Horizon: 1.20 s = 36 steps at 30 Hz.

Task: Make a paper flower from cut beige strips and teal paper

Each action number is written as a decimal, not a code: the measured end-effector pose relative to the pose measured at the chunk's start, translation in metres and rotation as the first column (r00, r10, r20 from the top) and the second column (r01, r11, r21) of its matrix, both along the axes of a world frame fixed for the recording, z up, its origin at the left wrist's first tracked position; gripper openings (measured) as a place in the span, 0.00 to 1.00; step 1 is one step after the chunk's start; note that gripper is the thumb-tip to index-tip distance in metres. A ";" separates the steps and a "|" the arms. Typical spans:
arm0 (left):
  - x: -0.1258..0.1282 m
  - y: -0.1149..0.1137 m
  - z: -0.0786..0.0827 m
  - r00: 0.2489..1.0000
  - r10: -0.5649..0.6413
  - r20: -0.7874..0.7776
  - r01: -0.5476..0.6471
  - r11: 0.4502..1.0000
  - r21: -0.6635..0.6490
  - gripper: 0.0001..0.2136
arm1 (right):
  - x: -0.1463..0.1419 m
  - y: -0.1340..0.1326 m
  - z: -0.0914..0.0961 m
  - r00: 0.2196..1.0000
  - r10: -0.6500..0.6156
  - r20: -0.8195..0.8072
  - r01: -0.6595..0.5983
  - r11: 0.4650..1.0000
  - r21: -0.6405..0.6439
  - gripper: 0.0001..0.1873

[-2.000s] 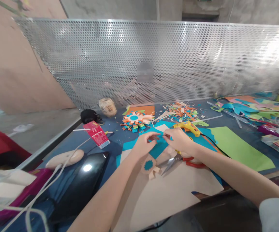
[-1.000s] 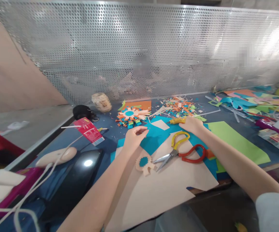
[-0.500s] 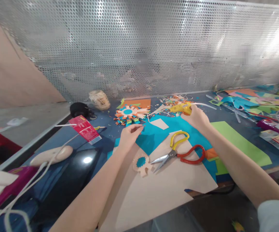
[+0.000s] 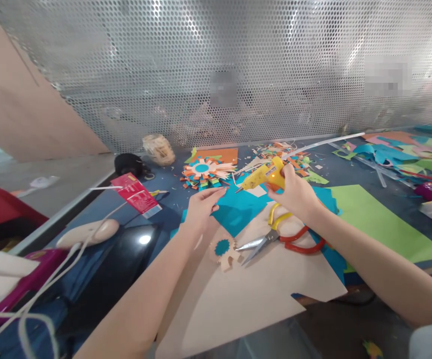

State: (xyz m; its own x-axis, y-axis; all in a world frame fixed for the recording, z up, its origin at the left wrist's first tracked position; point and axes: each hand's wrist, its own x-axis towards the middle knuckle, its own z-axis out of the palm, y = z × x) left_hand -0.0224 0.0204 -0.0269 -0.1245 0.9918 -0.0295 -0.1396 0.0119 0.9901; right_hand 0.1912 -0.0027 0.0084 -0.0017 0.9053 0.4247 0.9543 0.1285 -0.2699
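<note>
My right hand point(image 4: 294, 192) is wrapped round a yellow glue gun point(image 4: 263, 176), with a long clear glue stick point(image 4: 324, 144) out of its back. The nozzle points down and left, close to my left fingertips. My left hand point(image 4: 203, 207) is closed in a pinch; whatever is between its fingers is too small to name. Below it, a peach paper rosette with a blue centre point(image 4: 223, 248) rests on a large peach sheet point(image 4: 230, 309). Open scissors point(image 4: 270, 234) with one yellow and one red handle lie beside the rosette. Blue paper point(image 4: 234, 212) is under both hands.
A fringed paper flower point(image 4: 202, 169) and paper scraps point(image 4: 275, 149) lie at the back, before a perforated metal panel point(image 4: 186, 60). Green paper point(image 4: 380, 219) is at right. A red packet point(image 4: 135, 194), a black phone-like slab point(image 4: 114, 279) and white cables point(image 4: 64, 271) lie left.
My right hand has brought the glue gun left and down, from near the scraps to near my left fingertips. The left hand stays pinched. The view has shifted slightly.
</note>
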 end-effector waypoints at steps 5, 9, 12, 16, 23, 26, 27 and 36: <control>0.002 0.000 -0.004 0.999 -0.039 -0.022 0.039 0.999 -0.015 0.16 | -0.003 -0.003 0.000 0.999 0.025 0.022 -0.024 0.999 -0.026 0.17; 0.003 -0.001 -0.005 0.998 -0.051 -0.047 0.051 0.999 -0.007 0.16 | -0.006 -0.005 0.000 0.998 0.007 0.067 -0.005 0.999 -0.038 0.16; 0.004 -0.001 -0.005 0.997 -0.051 -0.058 0.051 0.999 -0.007 0.15 | -0.007 -0.005 -0.001 0.995 0.009 0.103 -0.003 0.999 -0.053 0.16; 0.004 -0.001 -0.006 0.997 -0.054 -0.054 0.054 0.999 -0.006 0.15 | -0.008 -0.006 -0.003 0.989 0.020 0.146 -0.013 0.999 -0.050 0.16; 0.003 0.000 -0.006 0.997 -0.060 -0.049 0.060 0.998 -0.004 0.16 | -0.009 -0.008 -0.001 0.989 0.059 0.134 -0.049 0.996 -0.078 0.15; 0.003 0.000 -0.006 0.998 -0.046 -0.042 0.045 0.999 -0.021 0.16 | -0.008 -0.007 -0.003 0.988 0.061 0.140 -0.052 0.996 -0.067 0.14; 0.003 0.000 -0.005 0.998 -0.044 -0.039 0.043 0.999 -0.027 0.16 | -0.007 -0.007 -0.004 0.988 0.057 0.145 -0.049 0.997 -0.061 0.14; 0.002 -0.002 -0.002 0.998 -0.055 -0.010 0.054 0.998 -0.027 0.17 | -0.008 -0.011 0.000 0.990 0.065 0.125 -0.056 0.995 -0.078 0.15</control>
